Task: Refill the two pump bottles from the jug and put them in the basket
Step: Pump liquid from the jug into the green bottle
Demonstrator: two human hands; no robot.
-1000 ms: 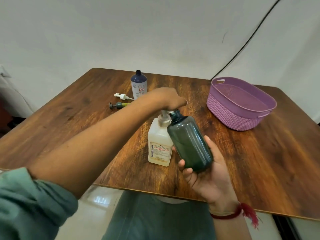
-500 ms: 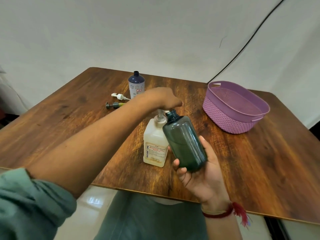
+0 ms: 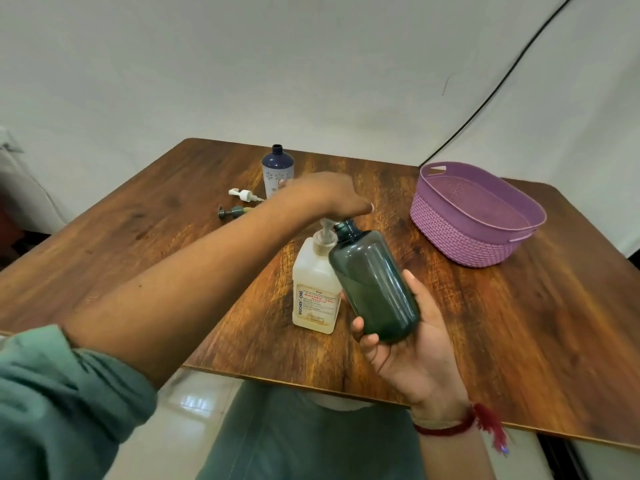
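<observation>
Barely moved: my R hand (image 3: 412, 344) grips green bottle (image 3: 374, 285), L hand (image 3: 329, 195) on jug pump (image 3: 325, 237), curl hidden.
Bottle drifts off pump = spill.

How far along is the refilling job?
Done: the white pump head and the dark pump head lie off their bottles. In hand: the right hand holds the green bottle at the jug's pump, which the left hand covers. Left: the open blue bottle, the empty basket.

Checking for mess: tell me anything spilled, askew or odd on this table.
No spill shows. Only the white pump head and the dark pump head lie loose beside the uncapped blue bottle, expected mid-refill.
</observation>
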